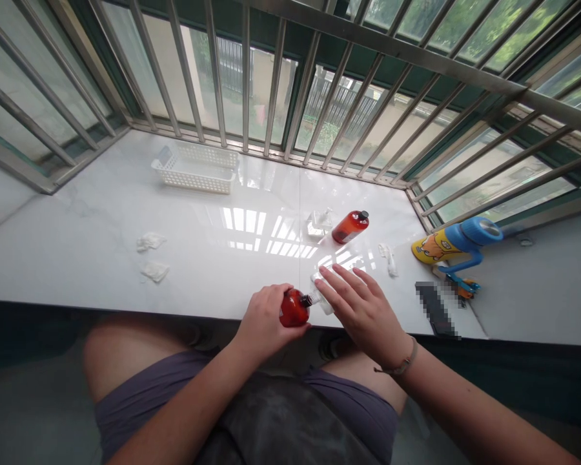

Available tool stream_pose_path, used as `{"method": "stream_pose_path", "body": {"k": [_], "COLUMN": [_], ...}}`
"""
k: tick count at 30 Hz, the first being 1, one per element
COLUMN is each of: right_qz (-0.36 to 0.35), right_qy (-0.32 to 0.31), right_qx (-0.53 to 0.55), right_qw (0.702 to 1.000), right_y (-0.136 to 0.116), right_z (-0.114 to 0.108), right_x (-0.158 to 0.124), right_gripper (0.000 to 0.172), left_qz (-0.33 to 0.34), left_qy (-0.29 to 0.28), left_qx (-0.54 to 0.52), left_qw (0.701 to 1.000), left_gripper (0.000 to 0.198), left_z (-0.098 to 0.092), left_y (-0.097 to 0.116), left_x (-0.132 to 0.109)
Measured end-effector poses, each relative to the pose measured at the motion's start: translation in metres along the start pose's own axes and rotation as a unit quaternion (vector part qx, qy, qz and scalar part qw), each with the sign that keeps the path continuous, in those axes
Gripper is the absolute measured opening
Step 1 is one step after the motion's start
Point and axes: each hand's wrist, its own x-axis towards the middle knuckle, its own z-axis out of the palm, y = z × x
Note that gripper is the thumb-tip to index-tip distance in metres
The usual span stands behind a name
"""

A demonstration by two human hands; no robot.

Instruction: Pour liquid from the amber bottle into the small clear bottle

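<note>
Seemingly a home: barred windows (275, 84) behind a white ledge (87, 239).

A red, shiny bottle (290, 311) with a black neck (306, 301) is held by the left hand (264, 316), and its neck is turned toward the right. Just beside this neck, the ribbed clear neck of a whitish, see-through container (325, 306) is seen. The container is mostly covered by the right hand (361, 303), so its full shape cannot be told.
</note>
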Motion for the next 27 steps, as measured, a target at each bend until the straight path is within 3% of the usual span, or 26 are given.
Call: {"method": "stream_pose_path", "body": {"k": [4, 11, 17, 22, 27], "right_qz": [0.11, 0.33, 0.467, 0.499, 0.475], "right_qy": [0.061, 0.178, 0.155, 0.124, 0.113], "right_qx": [0.08, 0.15, 0.217, 0.243, 0.236], "right_qw": [0.989, 0.915, 0.843, 0.823, 0.84], "right_y": [-0.006, 0.011, 0.051, 0.079, 0.094], "right_z": [0.018, 0.047, 0.074, 0.08, 0.082], "right_x": [-0.013, -0.039, -0.064, -0.055, -0.027], "right_gripper": [0.075, 0.07, 0.075, 0.079, 0.076], "left_qz": [-0.024, -0.11, -0.127, -0.15, -0.17], "left_qy": [0.014, 0.047, 0.095, 0.101, 0.126], "left_qx": [-0.029, -0.122, -0.08, -0.08, -0.098], "left_qw": [0.999, 0.985, 0.984, 0.98, 0.972], "left_gripper": [0.071, 0.067, 0.069, 0.072, 0.069], "left_z": [-0.006, -0.035, -0.068, -0.078, -0.075], "left_y": [-0.004, -0.008, -0.014, -0.022, -0.024], "left_x": [-0.002, 0.013, 0.055, 0.093, 0.118]}}
